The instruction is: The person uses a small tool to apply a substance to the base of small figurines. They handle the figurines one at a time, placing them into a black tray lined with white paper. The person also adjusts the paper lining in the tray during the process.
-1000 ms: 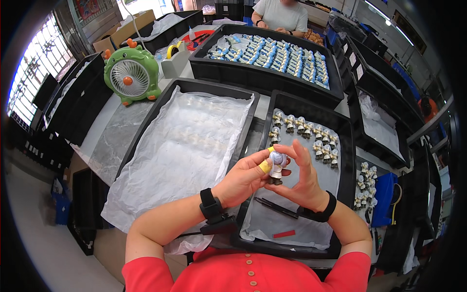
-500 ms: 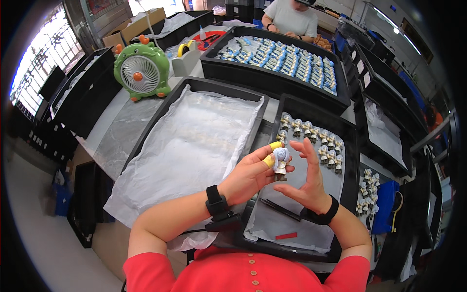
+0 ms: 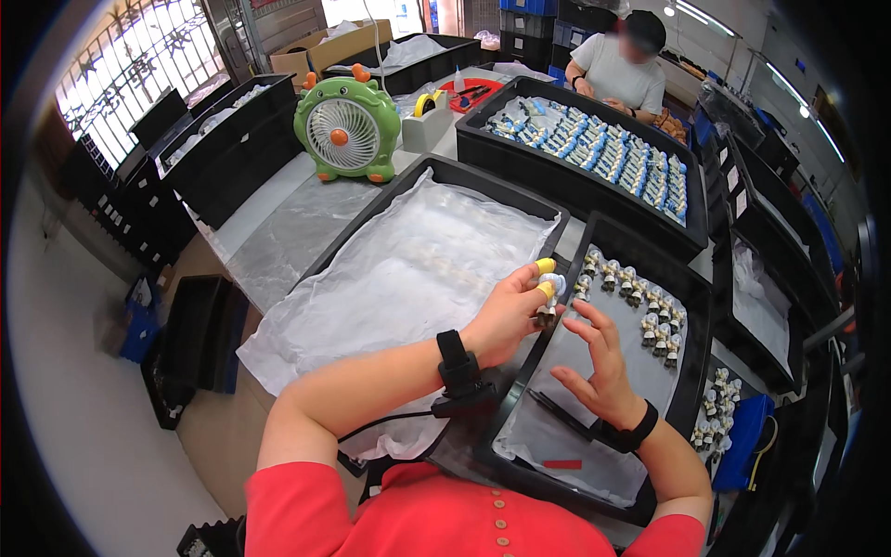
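Observation:
My left hand (image 3: 509, 314), with yellow finger cots on two fingertips, pinches a small white and metal part (image 3: 549, 295) over the near edge of a black tray (image 3: 689, 371). That tray is lined with clear plastic and holds rows of similar small parts (image 3: 640, 302) at its far end. My right hand (image 3: 599, 364) hovers just right of the held part, fingers spread, holding nothing. A black stick-like tool (image 3: 562, 416) and a short red piece (image 3: 561, 463) lie on the tray lining below my right hand. Both wrists wear black bands.
A large black tray covered with white plastic sheet (image 3: 399, 269) lies to my left. A green fan (image 3: 346, 130) stands behind it. A far tray holds blue and white parts (image 3: 603, 153), with another person (image 3: 620, 67) working beyond. More black trays line both sides.
My right hand has let go of the small part and dropped back, fingers open. My left hand keeps the part alone, a little further left. The view has tilted upward.

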`<state>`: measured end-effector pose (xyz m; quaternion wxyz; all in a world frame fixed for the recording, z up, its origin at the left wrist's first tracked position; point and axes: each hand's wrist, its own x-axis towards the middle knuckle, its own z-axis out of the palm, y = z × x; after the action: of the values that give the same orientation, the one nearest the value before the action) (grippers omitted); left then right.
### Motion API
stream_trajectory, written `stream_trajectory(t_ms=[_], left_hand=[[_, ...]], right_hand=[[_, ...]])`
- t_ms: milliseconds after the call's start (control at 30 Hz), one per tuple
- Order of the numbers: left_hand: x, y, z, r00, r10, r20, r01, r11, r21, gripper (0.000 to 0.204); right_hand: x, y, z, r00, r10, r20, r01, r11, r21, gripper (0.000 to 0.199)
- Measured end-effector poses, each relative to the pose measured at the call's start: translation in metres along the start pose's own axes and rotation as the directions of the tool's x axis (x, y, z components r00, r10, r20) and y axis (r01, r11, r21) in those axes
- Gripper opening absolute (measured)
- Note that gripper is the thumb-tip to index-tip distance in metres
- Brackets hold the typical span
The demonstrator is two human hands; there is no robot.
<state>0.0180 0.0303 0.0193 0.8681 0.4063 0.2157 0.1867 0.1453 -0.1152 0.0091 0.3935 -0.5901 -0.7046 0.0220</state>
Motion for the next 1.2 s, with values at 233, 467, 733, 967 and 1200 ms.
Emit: stream_trajectory(t_ms=[233, 467, 733, 967, 1200], left_hand=[[0.005, 0.042, 0.010, 0.989, 0.002, -0.151, 0.012, 0.996, 0.087, 0.032], [0.073, 0.074, -0.029, 0.946, 0.323, -0.022, -0.268, 0.820, 0.506, 0.031], [0.137, 0.126, -0.165, 0.715, 0.688, 0.121, 0.086, -0.258, 0.962, 0.036], [0.162, 0.121, -0.173, 0.755, 0.652, 0.064, 0.327, -0.460, 0.825, 0.019], [0.179, 0.110, -0.203, 0.794, 0.608, 0.007, 0.354, -0.471, 0.808, 0.029]], right_hand=[[0.002, 0.000, -0.003, 1.000, -0.016, 0.019, 0.016, 1.000, 0.019, 0.054], [-0.004, -0.006, -0.010, 0.990, -0.046, 0.135, 0.052, 0.998, -0.042, 0.049], [0.004, 0.006, -0.007, 0.995, -0.015, 0.102, 0.015, 1.000, -0.002, 0.048], [0.002, 0.011, -0.012, 0.997, 0.015, 0.081, -0.015, 1.000, -0.007, 0.049], [0.004, 0.012, -0.015, 0.996, 0.043, 0.081, -0.042, 0.999, -0.006, 0.049]])
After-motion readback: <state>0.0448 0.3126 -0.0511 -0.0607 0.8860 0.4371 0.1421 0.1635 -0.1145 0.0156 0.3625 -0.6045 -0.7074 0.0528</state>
